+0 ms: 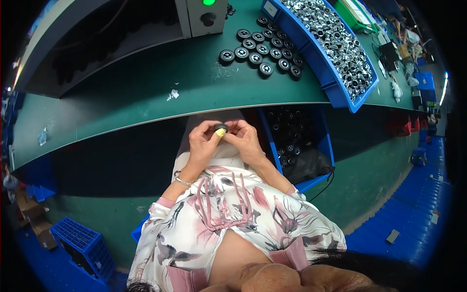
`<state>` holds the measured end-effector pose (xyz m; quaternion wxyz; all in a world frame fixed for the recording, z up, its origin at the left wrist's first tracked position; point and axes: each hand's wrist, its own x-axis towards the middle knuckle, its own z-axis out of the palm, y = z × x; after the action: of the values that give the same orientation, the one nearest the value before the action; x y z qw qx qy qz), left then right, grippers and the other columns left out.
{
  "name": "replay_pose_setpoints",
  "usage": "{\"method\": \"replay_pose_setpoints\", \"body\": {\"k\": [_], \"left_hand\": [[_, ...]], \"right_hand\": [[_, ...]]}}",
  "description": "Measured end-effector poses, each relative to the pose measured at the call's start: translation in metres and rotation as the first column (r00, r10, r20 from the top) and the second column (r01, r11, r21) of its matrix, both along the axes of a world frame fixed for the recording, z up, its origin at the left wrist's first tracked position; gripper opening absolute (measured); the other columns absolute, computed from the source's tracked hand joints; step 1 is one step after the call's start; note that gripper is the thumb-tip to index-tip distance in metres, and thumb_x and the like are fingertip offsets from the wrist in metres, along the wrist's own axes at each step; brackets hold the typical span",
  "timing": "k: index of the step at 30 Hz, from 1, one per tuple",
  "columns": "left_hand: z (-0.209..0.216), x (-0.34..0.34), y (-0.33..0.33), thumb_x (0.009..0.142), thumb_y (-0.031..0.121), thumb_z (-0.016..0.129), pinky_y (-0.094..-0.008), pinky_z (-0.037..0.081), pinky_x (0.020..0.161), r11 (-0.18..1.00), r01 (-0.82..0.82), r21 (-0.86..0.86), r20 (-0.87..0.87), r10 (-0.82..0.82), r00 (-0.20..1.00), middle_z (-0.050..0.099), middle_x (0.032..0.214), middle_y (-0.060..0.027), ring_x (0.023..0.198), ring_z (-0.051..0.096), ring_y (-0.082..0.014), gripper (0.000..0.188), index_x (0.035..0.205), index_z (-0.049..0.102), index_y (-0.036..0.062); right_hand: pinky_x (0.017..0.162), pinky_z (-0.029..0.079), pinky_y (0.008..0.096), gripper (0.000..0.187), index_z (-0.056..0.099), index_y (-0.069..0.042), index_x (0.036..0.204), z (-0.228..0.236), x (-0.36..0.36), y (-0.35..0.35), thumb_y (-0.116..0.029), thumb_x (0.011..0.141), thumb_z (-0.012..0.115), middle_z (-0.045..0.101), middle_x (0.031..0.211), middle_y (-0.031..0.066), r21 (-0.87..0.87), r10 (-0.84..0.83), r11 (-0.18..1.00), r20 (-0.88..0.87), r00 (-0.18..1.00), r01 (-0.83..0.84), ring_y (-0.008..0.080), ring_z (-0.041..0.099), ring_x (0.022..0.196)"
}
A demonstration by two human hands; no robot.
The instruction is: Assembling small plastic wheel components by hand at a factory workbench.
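Note:
Over my lap, just in front of the bench edge, both hands hold one small black wheel. My left hand has its fingers and thumb closed on the wheel. A yellow wrap covers the tip of the left thumb and hides part of the piece. My right hand pinches the wheel from the other side, its fingertips partly hidden. Similar black wheels with dark, shiny centres lie in a loose group on the green bench.
A long blue bin of shiny metal parts stands right of the wheels. Below the bench edge, a blue crate holds black wheels and a dark bag. A grey machine with a lit green button stands back left. A blue basket sits lower left.

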<state>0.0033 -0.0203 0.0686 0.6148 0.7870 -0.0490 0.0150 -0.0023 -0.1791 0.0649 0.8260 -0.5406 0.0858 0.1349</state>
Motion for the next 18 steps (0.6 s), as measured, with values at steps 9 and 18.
{"method": "replay_pose_setpoints", "body": {"k": [9, 18], "left_hand": [[-0.002, 0.001, -0.002, 0.089, 0.006, 0.07, -0.0224, 0.053, 0.074, 0.788, -0.037, -0.615, -0.351, -0.232, 0.907, 0.066, 0.091, -0.0061, 0.081, 0.063, -0.0096, 0.018, 0.102, 0.064, -0.0052], [-0.007, 0.003, -0.004, 0.089, 0.008, 0.068, -0.0237, 0.053, 0.067, 0.999, -0.037, -0.035, -0.184, 0.03, 0.983, 0.068, 0.092, -0.0083, 0.08, 0.063, -0.0103, 0.021, 0.103, 0.063, -0.0075]], "right_hand": [[0.076, 0.052, 0.0232, 0.022, 0.062, 0.003, 0.108, 0.004, -0.008, 0.0, 0.0, 0.087, 0.068, 0.066, 0.096, 0.0055, -0.242, 0.0, 0.97, 0.139, 0.99, 0.034, 0.0097, 0.063, 0.086], [0.074, 0.053, 0.0237, 0.018, 0.064, 0.004, 0.105, -0.016, -0.007, 0.003, -0.002, 0.089, 0.066, 0.068, 0.094, 0.0066, -0.488, 0.054, 0.872, 0.148, 0.987, 0.025, 0.0099, 0.065, 0.085]]}}
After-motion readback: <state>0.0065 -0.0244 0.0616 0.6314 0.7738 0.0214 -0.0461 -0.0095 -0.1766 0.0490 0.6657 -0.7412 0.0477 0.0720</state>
